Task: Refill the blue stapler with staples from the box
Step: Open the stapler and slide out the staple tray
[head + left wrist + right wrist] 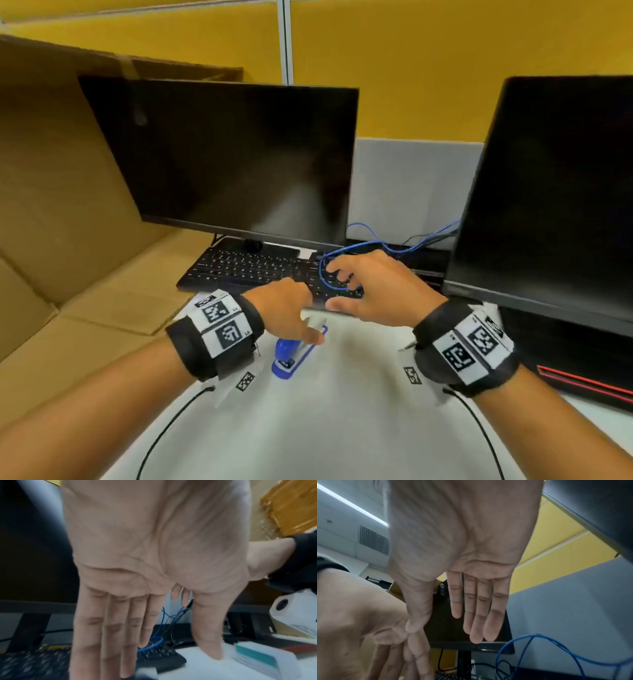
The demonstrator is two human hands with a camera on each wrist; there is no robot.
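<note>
The blue stapler [289,356] lies on the white desk [342,394], angled away to the right. My left hand [303,330] hangs over its far end, fingers straight and pointing down, holding nothing; whether it touches the stapler is hidden. In the left wrist view the left hand [171,665] is flat, and a white staple box [257,654] with a teal stripe lies just right of the thumb. My right hand [339,284] hovers over the keyboard's right end with fingers spread and empty; the right wrist view shows the right hand [445,634] open, its thumb close to the left hand.
A black keyboard [246,267] lies behind the stapler under a dark monitor [222,157]. A second monitor [548,192] stands at the right. A blue cable [376,245] loops over the keyboard. Cardboard boxes [68,205] fill the left side.
</note>
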